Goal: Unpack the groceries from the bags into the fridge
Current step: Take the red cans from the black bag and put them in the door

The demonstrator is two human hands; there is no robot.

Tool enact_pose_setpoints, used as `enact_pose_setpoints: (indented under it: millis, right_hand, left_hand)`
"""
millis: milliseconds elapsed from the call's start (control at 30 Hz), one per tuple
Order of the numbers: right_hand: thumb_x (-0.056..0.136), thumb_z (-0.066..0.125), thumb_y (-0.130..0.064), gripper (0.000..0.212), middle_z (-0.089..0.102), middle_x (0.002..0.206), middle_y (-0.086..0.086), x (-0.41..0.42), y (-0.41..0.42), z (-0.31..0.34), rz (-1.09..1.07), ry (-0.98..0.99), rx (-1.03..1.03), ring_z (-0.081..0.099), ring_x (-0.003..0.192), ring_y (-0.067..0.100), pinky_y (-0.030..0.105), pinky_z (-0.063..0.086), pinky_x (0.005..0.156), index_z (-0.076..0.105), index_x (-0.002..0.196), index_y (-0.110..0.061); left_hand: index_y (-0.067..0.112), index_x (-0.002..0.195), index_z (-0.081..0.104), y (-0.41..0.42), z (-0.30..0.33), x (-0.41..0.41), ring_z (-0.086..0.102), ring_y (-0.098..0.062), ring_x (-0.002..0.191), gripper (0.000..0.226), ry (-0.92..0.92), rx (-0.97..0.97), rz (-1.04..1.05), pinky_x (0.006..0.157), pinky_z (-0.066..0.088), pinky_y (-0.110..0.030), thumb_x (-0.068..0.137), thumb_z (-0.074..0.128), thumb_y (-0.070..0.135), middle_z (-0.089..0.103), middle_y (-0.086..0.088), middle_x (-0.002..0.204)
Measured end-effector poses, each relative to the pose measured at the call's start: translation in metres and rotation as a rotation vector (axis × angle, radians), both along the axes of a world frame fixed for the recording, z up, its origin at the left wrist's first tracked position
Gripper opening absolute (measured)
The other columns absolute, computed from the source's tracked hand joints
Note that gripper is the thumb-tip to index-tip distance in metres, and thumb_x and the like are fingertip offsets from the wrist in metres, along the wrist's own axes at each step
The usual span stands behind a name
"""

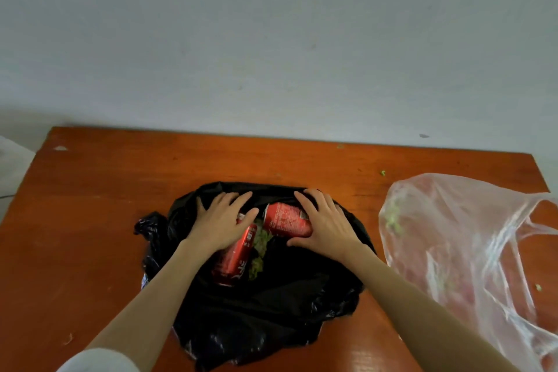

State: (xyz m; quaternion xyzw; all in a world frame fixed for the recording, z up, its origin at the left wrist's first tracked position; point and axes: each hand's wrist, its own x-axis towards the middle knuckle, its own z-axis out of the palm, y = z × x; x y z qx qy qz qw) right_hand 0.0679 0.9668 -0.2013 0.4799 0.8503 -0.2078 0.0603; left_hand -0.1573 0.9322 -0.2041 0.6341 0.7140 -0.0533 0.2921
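A black plastic bag (265, 311) lies open in the middle of the wooden table (99, 220). Inside it are two red soda cans on their sides and some green grapes (260, 240) between them. My left hand (222, 222) lies flat over the top end of the left can (237, 260), its fingers stretched out onto the bag's far rim. My right hand (324, 223) grips the right can (285, 219), with the fingers over its far side and the thumb under its near side.
A clear plastic bag (471, 251) with a few green bits inside lies at the table's right end. A pale wall (271, 39) stands right behind the table. Small green scraps dot the table near the clear bag.
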Motion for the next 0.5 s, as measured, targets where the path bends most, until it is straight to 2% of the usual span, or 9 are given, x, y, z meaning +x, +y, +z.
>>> enact_pose_setpoints:
  millis: [67,133,200,267,333,400,500]
  right_hand:
    - [0.062,0.076,-0.057,0.085,0.051,0.127,0.011,-0.005,-0.007,0.000,0.064,0.022,0.191,0.049,0.119,0.031,0.048,0.047,0.092,0.046,0.130,-0.014]
    - [0.060,0.079,-0.054,0.075,0.058,0.114,0.007,-0.010,-0.015,-0.002,0.103,0.040,0.271,0.057,0.106,0.029,0.044,0.049,0.086,0.055,0.119,-0.014]
    - [0.069,0.074,-0.051,0.075,0.053,0.123,0.008,-0.016,-0.019,-0.003,0.107,0.015,0.229,0.052,0.116,0.030,0.042,0.043,0.094,0.049,0.128,-0.013]
    - [0.078,0.065,-0.051,0.080,0.039,0.140,0.008,-0.019,-0.019,-0.004,0.059,-0.050,0.133,0.036,0.131,0.029,0.042,0.031,0.106,0.031,0.141,-0.013]
    - [0.080,0.063,-0.052,0.085,0.035,0.143,0.008,-0.025,-0.016,-0.003,0.022,-0.144,0.099,0.032,0.133,0.028,0.043,0.028,0.108,0.023,0.143,-0.011]
    - [0.080,0.064,-0.050,0.083,0.041,0.139,0.009,-0.031,-0.014,-0.001,0.006,-0.205,0.079,0.037,0.130,0.029,0.045,0.029,0.106,0.025,0.140,-0.008]
    - [0.079,0.065,-0.048,0.078,0.047,0.133,0.010,-0.035,-0.014,0.004,0.001,-0.249,0.066,0.044,0.124,0.030,0.045,0.031,0.104,0.030,0.136,-0.007]
  left_hand:
    - [0.021,0.130,0.046,-0.007,0.007,0.005,0.040,-0.024,0.127,0.049,0.064,0.225,0.020,0.109,0.023,-0.049,0.093,0.037,0.051,0.046,-0.004,0.131]
    - [0.013,0.104,0.059,-0.021,0.011,0.013,0.057,-0.027,0.099,0.039,0.157,0.445,0.011,0.092,0.042,-0.043,0.086,0.054,0.048,0.057,-0.006,0.101]
    - [0.012,0.093,0.061,-0.036,0.011,0.021,0.059,-0.028,0.085,0.043,0.252,0.476,0.032,0.080,0.047,-0.041,0.076,0.064,0.052,0.058,-0.006,0.088]
    - [0.010,0.105,0.059,-0.046,0.014,0.028,0.058,-0.028,0.090,0.060,0.311,0.348,0.072,0.081,0.047,-0.041,0.073,0.063,0.060,0.059,-0.008,0.095]
    - [0.009,0.129,0.041,-0.052,0.013,0.032,0.054,-0.027,0.108,0.079,0.363,0.210,0.103,0.094,0.041,-0.039,0.076,0.054,0.066,0.054,-0.010,0.116]
    - [0.007,0.139,0.022,-0.052,0.012,0.035,0.047,-0.027,0.120,0.089,0.418,0.156,0.092,0.103,0.033,-0.038,0.079,0.052,0.066,0.048,-0.011,0.129]
    - [0.004,0.139,0.017,-0.048,0.013,0.041,0.046,-0.028,0.121,0.088,0.433,0.112,0.068,0.109,0.025,-0.039,0.081,0.056,0.057,0.049,-0.014,0.129]
